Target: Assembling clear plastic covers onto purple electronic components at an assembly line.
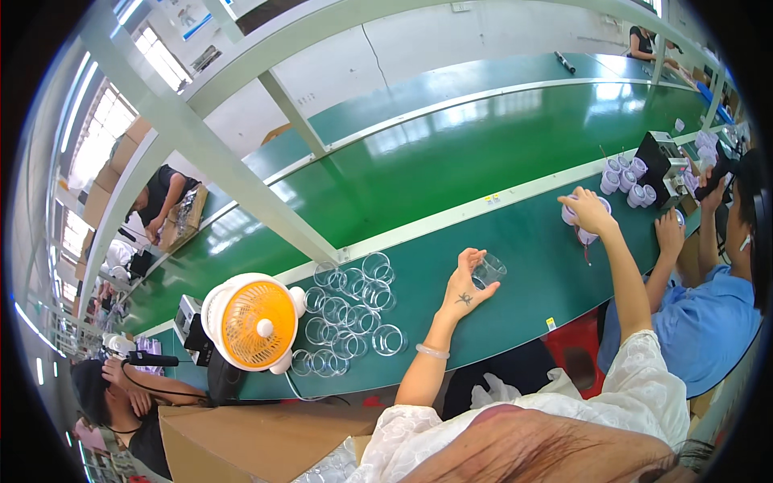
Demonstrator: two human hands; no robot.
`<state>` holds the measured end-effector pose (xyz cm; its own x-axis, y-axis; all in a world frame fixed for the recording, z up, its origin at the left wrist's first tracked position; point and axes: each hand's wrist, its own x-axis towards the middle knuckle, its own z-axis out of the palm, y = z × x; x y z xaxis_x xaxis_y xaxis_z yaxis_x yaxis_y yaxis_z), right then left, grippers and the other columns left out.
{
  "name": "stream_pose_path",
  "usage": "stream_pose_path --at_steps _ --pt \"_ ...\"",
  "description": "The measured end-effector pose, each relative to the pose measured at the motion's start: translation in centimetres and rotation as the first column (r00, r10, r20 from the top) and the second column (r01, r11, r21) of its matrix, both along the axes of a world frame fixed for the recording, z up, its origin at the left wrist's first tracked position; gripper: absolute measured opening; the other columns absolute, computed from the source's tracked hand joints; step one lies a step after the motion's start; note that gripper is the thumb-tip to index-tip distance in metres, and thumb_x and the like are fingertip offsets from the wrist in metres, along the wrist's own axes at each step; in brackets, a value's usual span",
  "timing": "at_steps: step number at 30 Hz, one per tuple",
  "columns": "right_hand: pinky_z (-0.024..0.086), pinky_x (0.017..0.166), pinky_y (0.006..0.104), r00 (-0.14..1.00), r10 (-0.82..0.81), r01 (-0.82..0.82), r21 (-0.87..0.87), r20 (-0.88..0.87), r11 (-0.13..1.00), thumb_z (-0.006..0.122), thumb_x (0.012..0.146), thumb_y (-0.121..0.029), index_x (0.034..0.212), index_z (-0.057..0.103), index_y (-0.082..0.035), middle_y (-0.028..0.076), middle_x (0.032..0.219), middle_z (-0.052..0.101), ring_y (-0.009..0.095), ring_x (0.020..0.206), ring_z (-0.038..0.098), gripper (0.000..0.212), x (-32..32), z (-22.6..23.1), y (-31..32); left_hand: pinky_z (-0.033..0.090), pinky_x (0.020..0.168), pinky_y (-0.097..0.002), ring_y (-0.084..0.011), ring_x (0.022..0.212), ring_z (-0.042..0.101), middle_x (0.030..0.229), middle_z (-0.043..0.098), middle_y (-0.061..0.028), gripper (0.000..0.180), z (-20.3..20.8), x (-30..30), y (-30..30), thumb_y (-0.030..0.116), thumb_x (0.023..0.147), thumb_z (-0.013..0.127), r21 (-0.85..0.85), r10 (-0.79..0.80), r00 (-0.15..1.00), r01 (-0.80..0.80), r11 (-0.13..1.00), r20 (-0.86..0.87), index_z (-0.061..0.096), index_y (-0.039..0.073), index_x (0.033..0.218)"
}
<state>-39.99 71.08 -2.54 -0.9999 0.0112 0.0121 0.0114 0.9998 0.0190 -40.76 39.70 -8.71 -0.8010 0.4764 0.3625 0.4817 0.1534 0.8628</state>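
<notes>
My left hand is closed around a clear, cup-shaped plastic piece, held over the green worktop. Farther right, my right hand reaches out with its fingers bent over a white cylindrical part. Other white parts sit close under that hand, partly hidden by it, and a thin red wire trails from them. To the left of my left hand stand several more clear plastic pieces, grouped on the worktop.
An orange and white fan stands left of the clear pieces. A cardboard box is below it. Several white parts stand by a black machine at right. A co-worker in blue sits close on the right. A pale rail edges the worktop.
</notes>
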Motion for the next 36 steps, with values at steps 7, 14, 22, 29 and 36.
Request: stream_pose_path --at_steps 7,14,22,29,36 --pt "0.033 0.091 0.0298 0.879 -0.100 -0.392 -0.827 -0.466 0.404 0.066 0.061 -0.004 0.120 0.031 -0.003 0.012 0.110 0.047 0.018 0.105 0.044 0.069 -0.4 -2.0 -7.3 0.044 0.068 -0.0291 -0.0183 0.075 0.052 0.105 0.048 -0.0140 0.059 -0.7 -0.4 0.9 0.005 0.061 0.060 0.090 0.082 0.992 -0.090 0.992 0.096 0.023 0.003 0.106" --pt "0.039 0.084 0.0288 0.811 -0.102 -0.573 -0.817 -0.576 0.061 0.058 0.056 0.009 0.112 0.031 -0.006 0.016 0.112 0.045 0.020 0.101 0.047 0.064 0.0 -3.5 -13.0 0.044 0.070 -0.0305 -0.0196 0.082 0.050 0.111 0.042 -0.0174 0.067 -0.7 -1.6 0.1 0.011 0.057 0.075 0.309 0.171 0.967 -0.224 0.924 0.189 0.022 0.008 0.099" --pt "0.039 0.083 0.0279 0.775 -0.104 -0.617 -0.782 -0.624 0.092 0.063 0.055 0.007 0.111 0.033 -0.006 0.011 0.106 0.043 0.018 0.098 0.047 0.065 0.7 -4.6 -12.8 0.048 0.073 -0.0323 -0.0243 0.090 0.053 0.102 0.033 -0.0109 0.061 -1.0 -1.0 0.1 0.012 0.056 0.076 0.280 0.177 0.962 -0.231 0.932 0.208 0.030 0.003 0.095" --pt "0.039 0.069 0.0236 0.866 -0.043 -0.493 -0.833 -0.499 -0.251 0.055 0.076 -0.039 0.122 0.026 -0.005 0.009 0.103 0.043 0.013 0.080 0.045 0.064 0.9 -5.4 -12.6 0.046 0.070 -0.0316 -0.0228 0.087 0.054 0.096 0.039 -0.0106 0.038 -0.4 -0.6 0.1 0.014 0.057 0.073 0.156 0.255 0.967 -0.254 0.955 0.016 0.045 0.003 0.080" --pt "0.042 0.071 0.0237 0.948 0.065 -0.269 -0.892 -0.312 -0.363 0.035 0.078 -0.058 0.115 0.039 -0.006 0.009 0.098 0.049 0.012 0.089 0.048 0.064 0.4 -5.5 -12.4 0.046 0.069 -0.0311 -0.0223 0.085 0.053 0.097 0.041 -0.0115 0.036 -0.4 -0.6 0.1 0.013 0.056 0.073 0.065 0.213 0.976 -0.210 0.976 -0.042 0.048 0.004 0.080"
